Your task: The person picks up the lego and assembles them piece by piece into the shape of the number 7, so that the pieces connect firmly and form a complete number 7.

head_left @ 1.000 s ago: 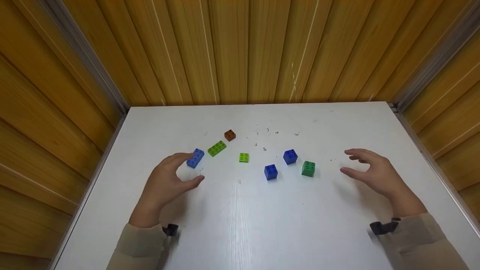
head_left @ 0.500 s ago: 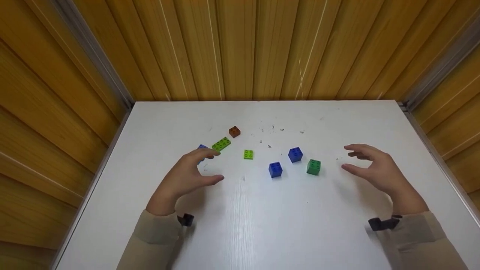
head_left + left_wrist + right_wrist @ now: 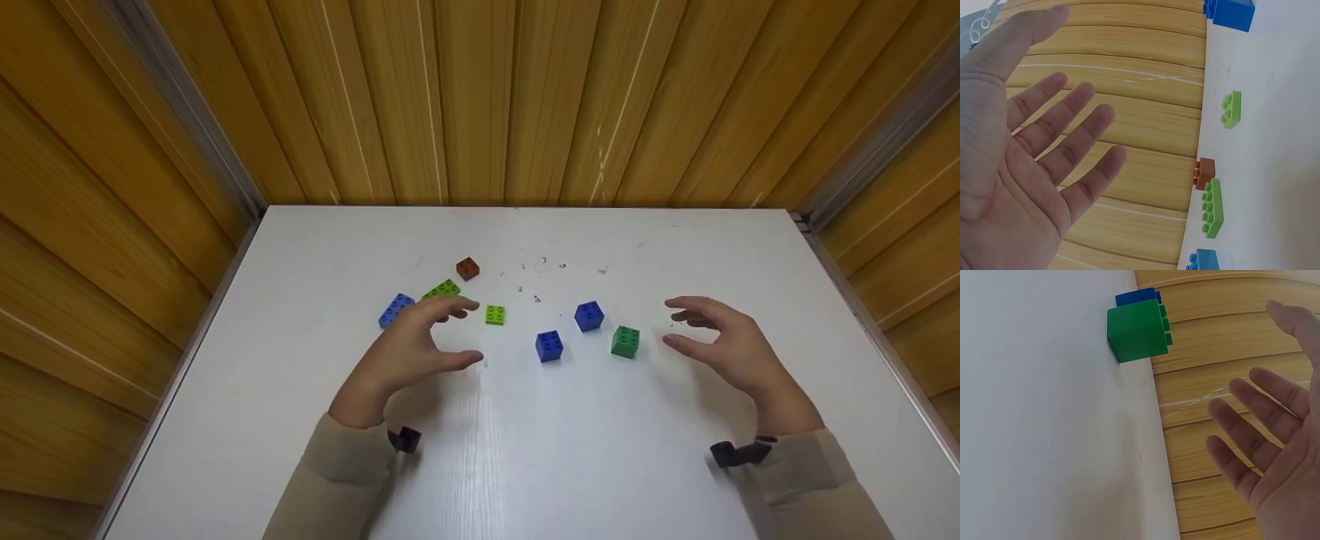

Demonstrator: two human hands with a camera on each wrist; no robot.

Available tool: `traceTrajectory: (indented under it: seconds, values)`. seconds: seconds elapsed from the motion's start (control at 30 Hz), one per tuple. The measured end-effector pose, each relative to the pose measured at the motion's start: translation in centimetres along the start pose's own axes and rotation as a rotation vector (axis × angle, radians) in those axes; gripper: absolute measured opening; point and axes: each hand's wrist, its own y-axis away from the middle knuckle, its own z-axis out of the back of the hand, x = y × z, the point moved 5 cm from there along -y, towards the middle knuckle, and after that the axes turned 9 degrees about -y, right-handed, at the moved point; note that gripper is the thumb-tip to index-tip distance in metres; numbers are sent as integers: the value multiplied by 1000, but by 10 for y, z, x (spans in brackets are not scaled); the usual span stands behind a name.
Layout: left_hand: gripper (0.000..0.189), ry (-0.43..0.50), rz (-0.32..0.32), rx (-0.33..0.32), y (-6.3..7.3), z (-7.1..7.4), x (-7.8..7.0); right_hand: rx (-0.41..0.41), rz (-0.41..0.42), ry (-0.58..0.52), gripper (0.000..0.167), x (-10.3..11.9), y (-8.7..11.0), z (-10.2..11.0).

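My left hand hovers over the table's left half, thumb and fingers spread apart around nothing. Beneath and beyond it lie a long blue brick and a long lime-green brick, the latter partly covered by the hand in the head view. A small flat lime brick is just right of its fingertips, and a brown brick lies farther back. On the right, my right hand is also spread and holds nothing. Left of it stands a green brick, near two dark blue bricks, one farther back and one closer.
All the bricks rest apart on a white table. Wood-look panels close in the back and both sides. Small dark marks dot the tabletop behind the bricks. A black strap piece sits at each wrist.
My left hand has moved right, off the long blue brick and partly over the long lime-green one. Lately the right hand has shifted slightly left, closer to the green brick. The bricks stay put.
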Motion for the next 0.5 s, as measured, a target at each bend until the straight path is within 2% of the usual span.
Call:
traceTrajectory:
  seconds: [0.2, 0.5]
  values:
    - [63, 14, -8, -8, -10, -7, -6, -59, 50, -30, 55, -2, 0, -1]
    - [60, 70, 5, 31, -19, -24, -13, -42, 68, -107, 51, -9, -3, -19]
